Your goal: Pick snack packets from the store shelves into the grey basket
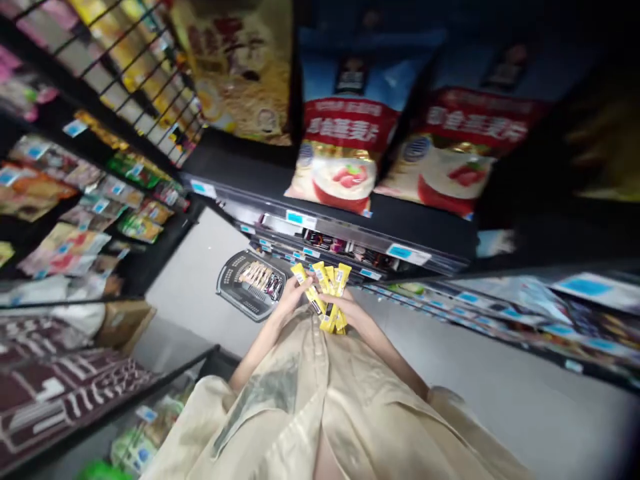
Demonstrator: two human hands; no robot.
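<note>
In front of my body, both hands are closed on slim yellow packets. My left hand (291, 293) grips one yellow stick packet (309, 288), which tilts up to the left. Several more yellow packets (330, 319) are fanned out in my right hand (345, 303), its fingers wrapped across their middle. The two hands are close together, and the packets partly hide the fingers. Left of my left hand, a dark shopping basket (233, 275) stands on the floor. Inside it lie rows of slim packets (261, 277), some light and some dark.
Ahead, a dark shelf (245, 163) holds blue and red oatmeal bags (345, 127) and a yellow bag (245, 67). Lower shelves with price tags run to the right. Hanging snack packs (65, 247), a wire rack (135, 80) and a cardboard box (123, 323) are on the left.
</note>
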